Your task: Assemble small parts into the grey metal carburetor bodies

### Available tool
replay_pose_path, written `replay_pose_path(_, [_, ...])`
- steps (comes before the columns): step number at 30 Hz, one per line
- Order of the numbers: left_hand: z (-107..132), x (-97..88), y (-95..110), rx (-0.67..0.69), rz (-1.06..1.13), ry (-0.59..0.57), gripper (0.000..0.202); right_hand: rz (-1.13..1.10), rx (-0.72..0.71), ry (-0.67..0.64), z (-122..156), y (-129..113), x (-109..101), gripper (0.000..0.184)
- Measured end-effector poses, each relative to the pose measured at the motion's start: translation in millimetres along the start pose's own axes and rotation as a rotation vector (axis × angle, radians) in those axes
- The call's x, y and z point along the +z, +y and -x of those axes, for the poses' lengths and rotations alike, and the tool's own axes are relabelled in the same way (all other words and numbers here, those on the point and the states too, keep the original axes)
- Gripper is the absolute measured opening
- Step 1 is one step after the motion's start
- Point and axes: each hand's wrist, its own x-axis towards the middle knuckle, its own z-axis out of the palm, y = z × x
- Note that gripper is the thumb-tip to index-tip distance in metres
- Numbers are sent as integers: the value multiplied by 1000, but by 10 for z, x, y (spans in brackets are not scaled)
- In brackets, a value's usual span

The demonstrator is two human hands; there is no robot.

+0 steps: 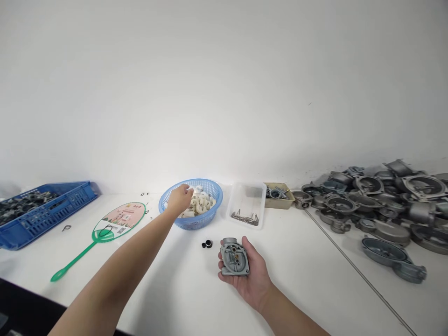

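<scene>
My right hand point(255, 275) is wrapped round a grey metal carburetor body point(235, 257), its open side with small brass fittings turned up toward me. My left hand point(180, 199) reaches over the rim of a round blue plastic basket point(196, 222). Inside the basket lie many white plastic ring-like parts point(203, 204), which look like carburetor floats. The left fingers are partly hidden; those that show are stretched out over the parts, with nothing visible in them. Two small black round parts point(207, 244) lie on the table left of the carburetor body.
Right of the basket stand a clear tray point(247, 189) with metal pins point(245, 217) and a yellowish box point(280, 204) of metal parts. Grey metal castings point(376, 205) are piled at the right. A green-handled fan point(122, 219) and a blue crate point(45, 217) lie left.
</scene>
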Motion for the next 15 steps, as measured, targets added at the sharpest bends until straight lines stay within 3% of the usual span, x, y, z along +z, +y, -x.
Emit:
replay_pose_path(7, [-323, 259, -135, -8, -221, -294, 30, 8, -39, -15, 12, 23, -10, 40])
replay_pose_path(15, [-308, 353, -139, -2, -339, -379, 31, 55, -46, -9, 12, 43, -5, 37])
